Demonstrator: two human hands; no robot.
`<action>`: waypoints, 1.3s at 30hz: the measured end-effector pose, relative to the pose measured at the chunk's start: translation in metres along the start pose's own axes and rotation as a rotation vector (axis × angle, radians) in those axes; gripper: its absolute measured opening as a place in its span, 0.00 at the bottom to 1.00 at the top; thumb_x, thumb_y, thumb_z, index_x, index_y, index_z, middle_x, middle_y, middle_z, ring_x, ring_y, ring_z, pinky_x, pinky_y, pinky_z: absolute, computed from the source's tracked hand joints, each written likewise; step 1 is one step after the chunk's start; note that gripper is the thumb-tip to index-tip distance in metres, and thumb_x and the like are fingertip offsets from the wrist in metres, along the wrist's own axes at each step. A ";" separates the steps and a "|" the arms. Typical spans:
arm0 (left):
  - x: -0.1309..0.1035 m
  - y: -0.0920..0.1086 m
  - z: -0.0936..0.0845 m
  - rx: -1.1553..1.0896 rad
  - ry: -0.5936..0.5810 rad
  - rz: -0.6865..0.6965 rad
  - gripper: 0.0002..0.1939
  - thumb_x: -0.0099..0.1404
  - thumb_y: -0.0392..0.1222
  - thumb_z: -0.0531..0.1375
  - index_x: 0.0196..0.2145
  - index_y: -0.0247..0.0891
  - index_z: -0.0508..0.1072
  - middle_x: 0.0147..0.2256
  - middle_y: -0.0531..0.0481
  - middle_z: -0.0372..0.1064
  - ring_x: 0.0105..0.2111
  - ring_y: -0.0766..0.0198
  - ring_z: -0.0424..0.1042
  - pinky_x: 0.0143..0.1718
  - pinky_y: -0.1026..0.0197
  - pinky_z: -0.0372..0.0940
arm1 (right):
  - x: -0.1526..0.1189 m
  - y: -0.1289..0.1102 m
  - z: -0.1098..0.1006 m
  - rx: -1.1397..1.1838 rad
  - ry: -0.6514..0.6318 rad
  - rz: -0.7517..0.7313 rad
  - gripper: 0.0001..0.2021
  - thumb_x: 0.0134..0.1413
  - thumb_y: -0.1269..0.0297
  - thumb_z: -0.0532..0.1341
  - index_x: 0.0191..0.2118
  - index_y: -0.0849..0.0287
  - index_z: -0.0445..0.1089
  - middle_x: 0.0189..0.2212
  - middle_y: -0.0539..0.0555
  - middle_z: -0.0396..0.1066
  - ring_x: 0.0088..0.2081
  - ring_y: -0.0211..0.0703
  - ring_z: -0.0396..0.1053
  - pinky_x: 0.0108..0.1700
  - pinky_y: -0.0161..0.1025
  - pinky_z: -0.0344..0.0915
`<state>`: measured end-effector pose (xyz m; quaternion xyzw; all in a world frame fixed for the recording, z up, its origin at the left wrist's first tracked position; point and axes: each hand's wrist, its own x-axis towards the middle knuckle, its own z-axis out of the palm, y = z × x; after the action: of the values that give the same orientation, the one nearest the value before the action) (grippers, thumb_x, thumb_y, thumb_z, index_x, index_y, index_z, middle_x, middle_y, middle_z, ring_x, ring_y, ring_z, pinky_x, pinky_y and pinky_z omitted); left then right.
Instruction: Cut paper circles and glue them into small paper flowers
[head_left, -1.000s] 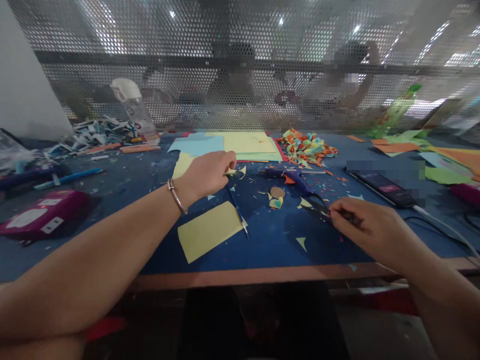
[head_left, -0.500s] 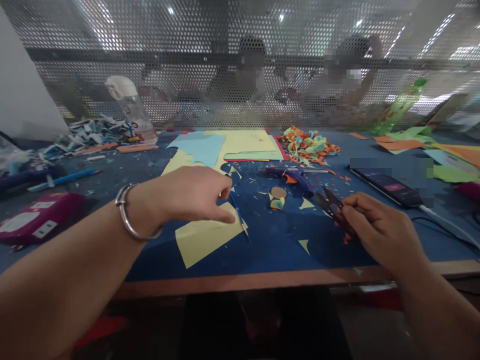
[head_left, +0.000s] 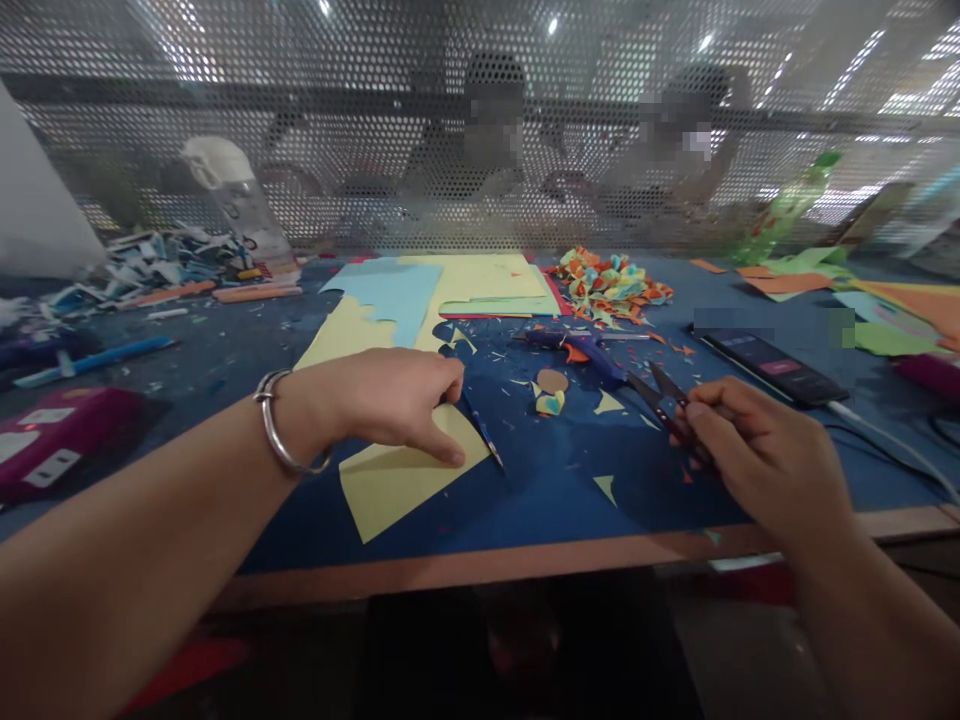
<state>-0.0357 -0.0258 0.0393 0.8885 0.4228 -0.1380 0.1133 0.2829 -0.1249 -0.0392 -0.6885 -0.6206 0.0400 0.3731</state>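
Note:
My left hand (head_left: 397, 400), with a silver bangle on the wrist, hovers low over a yellow paper piece (head_left: 405, 480). Its thumb and forefinger are apart, the thumb tip at the paper; whether it presses on it I cannot tell. Beside the fingers lies a slim blue pen-like tool (head_left: 484, 428) with a metallic tip. My right hand (head_left: 769, 455) grips dark scissors (head_left: 666, 400), blades parted and pointing up and left. Between the hands are a small brown disc (head_left: 552, 381), a multicoloured paper bit (head_left: 550, 403) and yellow scraps (head_left: 608, 402).
A blue glue gun (head_left: 592, 352) lies beyond the scissors. Farther back are cut coloured sheets (head_left: 487, 278) and a heap of paper bits (head_left: 611, 285). A phone (head_left: 769, 365) with a cable is at right, a purple power block (head_left: 60, 440) at left. Perforated metal (head_left: 360, 120) stands behind.
My left hand has come down slightly, its thumb now over the yellow paper piece. My right hand keeps hold of the scissors. The view has shifted a little.

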 end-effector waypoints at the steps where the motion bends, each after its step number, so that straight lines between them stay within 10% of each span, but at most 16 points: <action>1: 0.000 0.000 0.001 0.001 0.023 0.022 0.29 0.54 0.64 0.62 0.44 0.39 0.69 0.41 0.44 0.72 0.35 0.55 0.69 0.31 0.59 0.56 | 0.000 -0.001 0.000 -0.008 0.001 -0.016 0.12 0.58 0.53 0.56 0.33 0.55 0.69 0.20 0.46 0.70 0.19 0.37 0.64 0.28 0.36 0.59; 26: -0.005 -0.003 0.011 0.051 0.096 -0.059 0.39 0.48 0.75 0.60 0.45 0.40 0.72 0.39 0.39 0.74 0.34 0.48 0.71 0.31 0.56 0.56 | -0.007 -0.021 -0.001 -0.119 -0.025 -0.109 0.07 0.61 0.64 0.57 0.32 0.57 0.68 0.18 0.45 0.68 0.21 0.35 0.64 0.29 0.34 0.58; 39: -0.003 0.006 0.002 -0.036 -0.030 0.005 0.20 0.54 0.59 0.63 0.37 0.43 0.70 0.32 0.49 0.72 0.30 0.56 0.68 0.27 0.60 0.52 | -0.003 -0.006 -0.002 -0.095 -0.070 -0.234 0.07 0.63 0.62 0.55 0.34 0.54 0.67 0.18 0.44 0.67 0.18 0.34 0.66 0.24 0.32 0.61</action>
<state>-0.0331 -0.0319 0.0386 0.8852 0.4211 -0.1434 0.1358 0.2782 -0.1284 -0.0353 -0.6263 -0.7107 -0.0093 0.3201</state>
